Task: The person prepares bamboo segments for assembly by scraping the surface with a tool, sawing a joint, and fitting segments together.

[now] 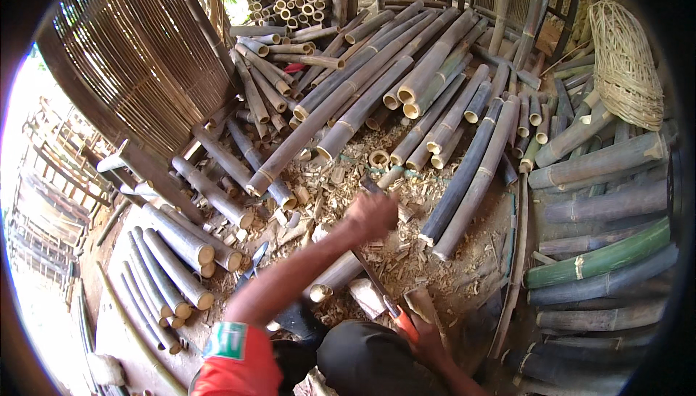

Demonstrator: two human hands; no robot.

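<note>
My left hand (372, 218) is closed in a fist over the chip-strewn ground, slightly blurred. A dark, short bamboo piece (370, 184) shows just beyond it; what the fist grips is hidden. Lower right, the fingers of my right hand (426, 342) wrap round the orange handle (406, 326) of a long-bladed tool. Its narrow blade (373, 277) slants up and left toward the space below my left hand. A cut bamboo length (336, 278) lies left of the blade, its open end toward me. Beside my knee is a pale block (367, 299).
Long bamboo poles (362, 88) are heaped ahead. Shorter lengths (177, 269) lie at left, and more poles, one green (602, 255), are stacked at right. A woven basket (625, 63) rests on the right pile. Wood chips (326, 186) cover the ground; a slatted panel (138, 55) stands behind.
</note>
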